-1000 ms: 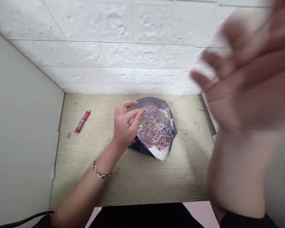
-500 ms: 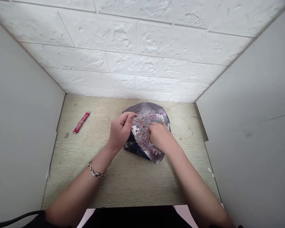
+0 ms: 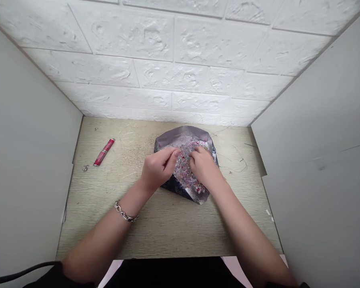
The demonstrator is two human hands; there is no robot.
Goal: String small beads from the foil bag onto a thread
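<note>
A crumpled silver and dark-blue foil bag [image 3: 180, 138] lies open on the middle of the wooden desk [image 3: 156, 224], heaped with small multicoloured beads [image 3: 184, 170]. My left hand [image 3: 157, 168], with a chain bracelet [image 3: 125, 214] on its wrist, rests at the bag's left edge with fingertips pinched together over the beads. My right hand [image 3: 203, 167] lies on the bead pile, fingers curled down into it. What either hand pinches is too small to see.
A red tube [image 3: 104, 152] lies on the desk at the left, with a small metal clasp [image 3: 85, 168] near it. Thin thread scraps are scattered around the bag. White panels wall in the desk left and right; a white brick wall stands behind.
My right hand, raised and blurred close to the camera a second ago, has come down onto the beads. My left hand shifted slightly right, closing its fingers over the pile.
</note>
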